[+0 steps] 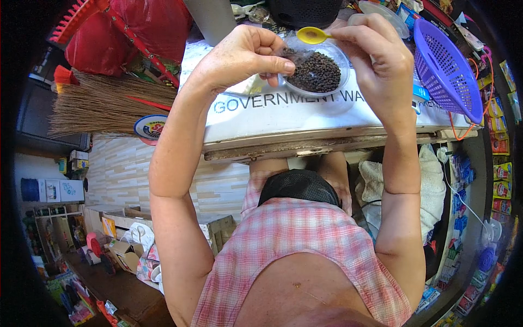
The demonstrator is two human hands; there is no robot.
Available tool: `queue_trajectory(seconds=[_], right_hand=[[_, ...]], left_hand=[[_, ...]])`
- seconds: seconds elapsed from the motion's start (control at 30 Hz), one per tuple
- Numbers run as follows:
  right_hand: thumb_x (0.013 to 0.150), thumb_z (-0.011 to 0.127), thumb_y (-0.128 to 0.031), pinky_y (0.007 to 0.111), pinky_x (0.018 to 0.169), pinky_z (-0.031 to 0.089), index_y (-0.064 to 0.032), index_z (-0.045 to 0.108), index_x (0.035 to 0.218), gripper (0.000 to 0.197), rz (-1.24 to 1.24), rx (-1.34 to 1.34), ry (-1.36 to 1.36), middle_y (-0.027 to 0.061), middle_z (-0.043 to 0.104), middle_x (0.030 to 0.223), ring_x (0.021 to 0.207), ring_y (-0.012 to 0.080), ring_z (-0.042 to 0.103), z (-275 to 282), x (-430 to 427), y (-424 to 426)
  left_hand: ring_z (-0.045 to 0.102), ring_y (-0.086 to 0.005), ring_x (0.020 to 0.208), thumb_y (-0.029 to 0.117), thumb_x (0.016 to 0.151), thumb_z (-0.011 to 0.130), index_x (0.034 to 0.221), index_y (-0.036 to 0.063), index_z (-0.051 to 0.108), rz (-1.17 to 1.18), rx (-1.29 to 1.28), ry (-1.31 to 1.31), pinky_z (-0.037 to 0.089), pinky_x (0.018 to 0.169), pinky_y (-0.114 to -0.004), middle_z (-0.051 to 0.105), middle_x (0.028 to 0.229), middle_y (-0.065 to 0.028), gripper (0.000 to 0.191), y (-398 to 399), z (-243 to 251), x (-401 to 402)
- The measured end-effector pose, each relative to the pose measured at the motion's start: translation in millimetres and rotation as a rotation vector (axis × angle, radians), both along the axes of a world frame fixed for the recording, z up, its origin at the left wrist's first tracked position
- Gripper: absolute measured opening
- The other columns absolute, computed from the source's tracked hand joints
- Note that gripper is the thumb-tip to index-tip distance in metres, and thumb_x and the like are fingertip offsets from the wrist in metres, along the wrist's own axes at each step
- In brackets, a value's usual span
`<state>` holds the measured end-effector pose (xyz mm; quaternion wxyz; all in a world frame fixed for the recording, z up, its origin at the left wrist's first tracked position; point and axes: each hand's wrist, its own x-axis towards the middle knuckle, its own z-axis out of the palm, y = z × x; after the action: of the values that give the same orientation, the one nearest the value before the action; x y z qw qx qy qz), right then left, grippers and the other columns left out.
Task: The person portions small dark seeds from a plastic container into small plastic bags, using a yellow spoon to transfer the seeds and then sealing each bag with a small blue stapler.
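A round transparent plastic tub point(345, 77) of black peppercorns point(320, 71) sits on the white-covered table before me. My left hand point(261, 55), at the tub's left side, pinches what looks like a small see-through plastic bag point(292, 54) between thumb and fingers, over the peppercorns. How much the bag holds is hard to tell. In my right hand point(372, 47) is a yellow plastic spoon point(311, 35), held by its handle above the tub's far rim. The spoon's bowl shows a little brown residue or a tint, and no heap of peppercorns.
A purple plastic basket point(447, 69) leans at the table's right, with an orange cord near it. A round translucent lid point(384, 18) lies behind my right hand. Left of the table are a stick broom point(106, 106) and red bags point(122, 36). A black container point(304, 12) stands behind the tub.
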<state>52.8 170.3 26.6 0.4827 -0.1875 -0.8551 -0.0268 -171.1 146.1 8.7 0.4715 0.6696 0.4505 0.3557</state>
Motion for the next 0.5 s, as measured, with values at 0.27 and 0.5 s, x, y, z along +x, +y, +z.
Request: queue_trajectory(seconds=[0.27,0.5], right_hand=[[0.072,0.063,0.001,0.039,0.071,0.045,-0.0016,0.066,0.080,0.009,-0.069,-0.221,-0.138,0.0120,0.058,0.081,0.081,0.0309,0.058,-26,12,13],[0.073,0.059,-0.001,0.043,0.072,0.044,-0.0027,0.067,0.078,0.009,-0.091,-0.256,-0.323,0.0122,0.060,0.080,0.084,0.0316,0.059,-38,-4,12]], left_hand=[[0.060,-0.0086,0.058,0.009,0.077,0.075,0.064,0.0075,0.048,0.028,0.005,-0.012,0.049,0.055,-0.021,0.063,0.072,-0.0071,0.030,1,2,-3],[0.059,-0.0081,0.058,0.010,0.076,0.076,0.064,0.0078,0.048,0.033,0.006,0.008,0.048,0.054,-0.021,0.062,0.071,-0.0057,0.030,-1,6,-2]])
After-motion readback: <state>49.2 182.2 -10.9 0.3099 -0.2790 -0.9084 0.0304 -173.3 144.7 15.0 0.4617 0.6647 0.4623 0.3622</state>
